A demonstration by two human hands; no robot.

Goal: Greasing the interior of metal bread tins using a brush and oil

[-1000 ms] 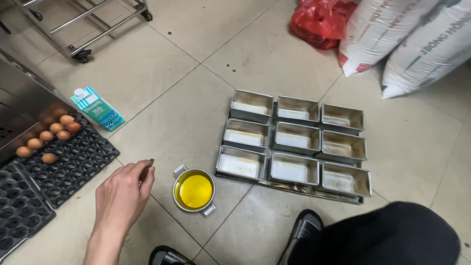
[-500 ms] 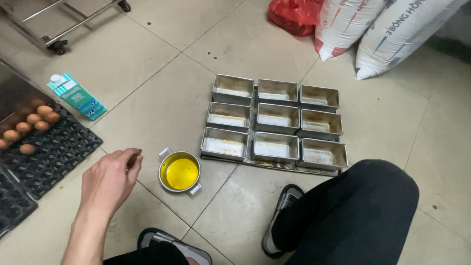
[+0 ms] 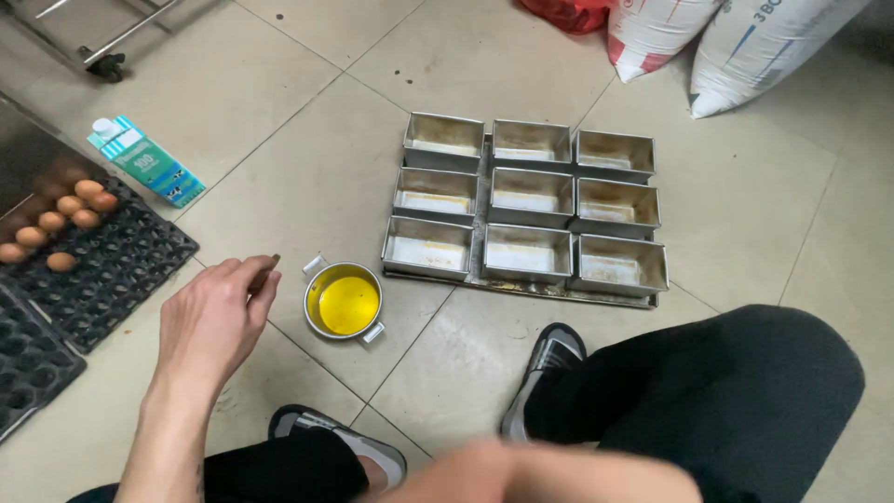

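The left hand (image 3: 212, 317) pinches a thin brown stick (image 3: 264, 275) in its fingers (image 3: 265, 289) — just left of the small pot of yellow liquid (image 3: 344, 301) on the floor (image 3: 279, 121). The right hand (image 3: 521, 470) is a blur at the bottom edge — its grip cannot be told.

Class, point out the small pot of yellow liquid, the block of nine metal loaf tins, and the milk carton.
small pot of yellow liquid (image 3: 344, 303), head view, on the yellow surface inside.
block of nine metal loaf tins (image 3: 527, 200), head view, on the centre tin's floor.
milk carton (image 3: 149, 162), head view, on its printed side.
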